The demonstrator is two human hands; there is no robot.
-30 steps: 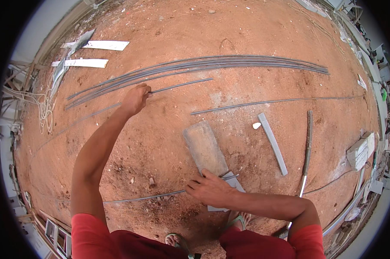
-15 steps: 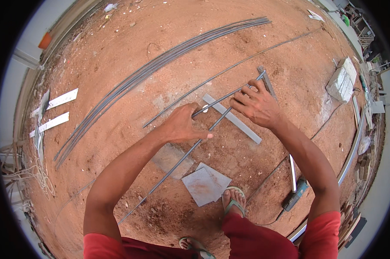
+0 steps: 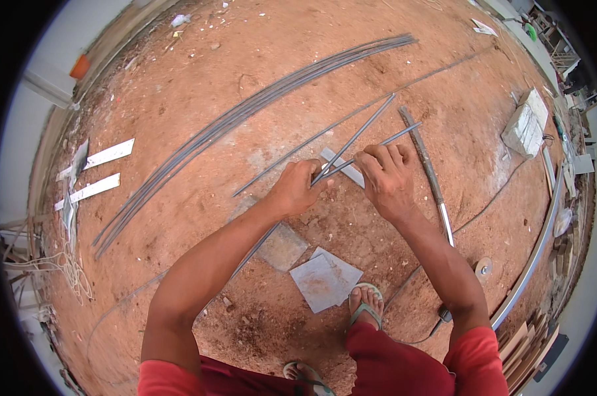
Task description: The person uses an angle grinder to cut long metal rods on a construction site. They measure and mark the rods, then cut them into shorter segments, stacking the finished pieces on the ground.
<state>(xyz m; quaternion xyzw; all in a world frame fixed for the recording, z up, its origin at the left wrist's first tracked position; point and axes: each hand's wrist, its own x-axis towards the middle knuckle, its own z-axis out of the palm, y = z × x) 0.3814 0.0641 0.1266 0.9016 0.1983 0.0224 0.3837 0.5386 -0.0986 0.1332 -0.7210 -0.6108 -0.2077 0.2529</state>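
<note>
My left hand (image 3: 299,188) is closed where two thin steel rods meet. The longer rod (image 3: 365,125) slants up to the right from it, and a lower length shows below my left forearm. The other rod (image 3: 401,133) runs from my left hand through the fingers of my right hand (image 3: 387,178), which is curled around it. The two rods cross at a narrow angle near my left thumb. Below them on the soil lies a flat grey metal strip (image 3: 351,173), partly covered by my right hand.
Several long steel rods (image 3: 245,109) lie bundled beyond my hands, with a single rod (image 3: 351,112) nearer. A dark bar with a bright end (image 3: 427,165) lies to the right. Square metal plates (image 3: 325,284) are near my foot. A white block (image 3: 526,125) sits farther right.
The rods have come together at my left hand, and the longer one now points up past it. My left hand has closed around them. My right hand has moved slightly left and down.
</note>
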